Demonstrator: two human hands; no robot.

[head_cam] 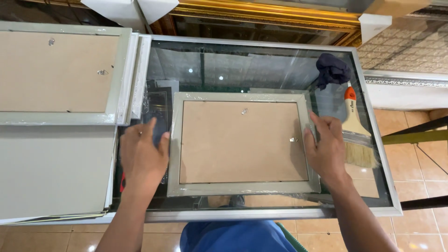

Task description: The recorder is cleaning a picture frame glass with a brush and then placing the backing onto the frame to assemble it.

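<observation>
Glass-topped table [280,56] with a metal rim, tiled floor showing underneath, and some gilded moulding propped along the far edge. Lying face down in the middle is a pale picture frame [242,142], brown backing board up, little hanger hardware visible, and what looks like clear plastic wrap crinkled around its edges.

Left hand [142,156] sits at the frame's left side, fingers loosely spread and laid flat over the wrap there, not pinching anything as far as I can see. Right hand [326,149] is on the right rail, fingers spread with the thumb on the frame's inner edge, pressing down rather than gripping. Both hands bracket the frame from opposite sides, which would keep it square and stop it sliding on slick glass.

Off to the right, near the right hand, there's a wide paintbrush [357,135] with an orange-tipped handle, and a dark cloth [332,70] bunched beyond it. Another face-down frame [60,74] tops a stack of boards on the left.
</observation>
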